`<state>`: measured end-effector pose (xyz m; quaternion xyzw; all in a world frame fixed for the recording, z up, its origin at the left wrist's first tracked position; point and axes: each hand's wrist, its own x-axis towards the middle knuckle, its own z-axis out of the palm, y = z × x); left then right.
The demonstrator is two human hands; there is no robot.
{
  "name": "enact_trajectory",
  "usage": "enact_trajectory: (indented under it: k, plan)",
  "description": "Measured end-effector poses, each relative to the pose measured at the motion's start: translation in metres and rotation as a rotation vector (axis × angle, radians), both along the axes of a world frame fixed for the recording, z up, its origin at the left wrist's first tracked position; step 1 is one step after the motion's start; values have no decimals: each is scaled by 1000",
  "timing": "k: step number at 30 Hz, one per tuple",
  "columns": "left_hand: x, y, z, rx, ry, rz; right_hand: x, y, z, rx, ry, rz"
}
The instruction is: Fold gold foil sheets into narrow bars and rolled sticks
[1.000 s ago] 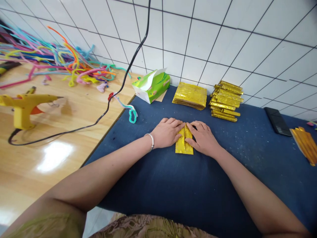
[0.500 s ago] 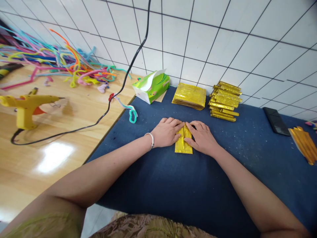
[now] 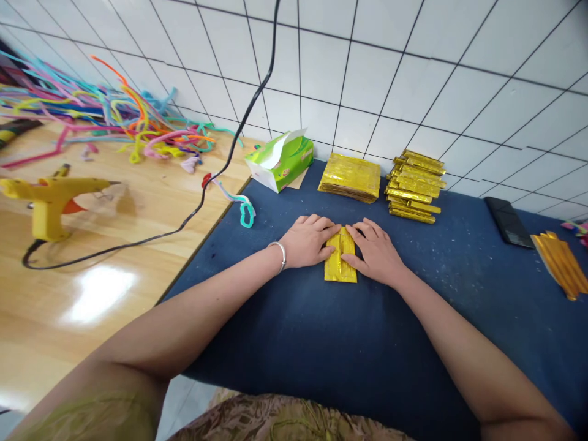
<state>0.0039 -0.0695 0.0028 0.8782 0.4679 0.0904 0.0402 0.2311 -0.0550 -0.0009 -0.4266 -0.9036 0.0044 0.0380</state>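
Probably light, slick and easily creased, the gold foil (image 3: 339, 271) lies just right of the frame's centre, best held by its side edges, where the left hand (image 3: 309, 242) and right hand (image 3: 375, 253) rest unclenched fingers.

You can read no word, brand, number or sign anywhere in this view. The one item on which you can make out printing is the green and white box (image 3: 296, 156) by the wall: small coloured marks stand on its green side, but they are too small and blurred for you to tell whether they are letters or pictures. On the yellow glue gun (image 3: 50, 196), the dark phone (image 3: 509, 222) and the gold piece (image 3: 340, 260) in front of you, you can make out no lettering.
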Motion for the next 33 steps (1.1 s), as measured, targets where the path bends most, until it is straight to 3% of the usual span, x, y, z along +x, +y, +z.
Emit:
enact_trajectory:
  k: [9, 19, 33]
  plan:
    - [-23, 4, -5, -33, -60, -35, 8, 2, -1, -18, 14, 12]
    - [-28, 11, -10, -41, -94, -27, 10, 3, 1, -24, 14, 26]
    - [-19, 5, -9, 71, -38, 49, 9, 2, 1, -6, 23, 21]
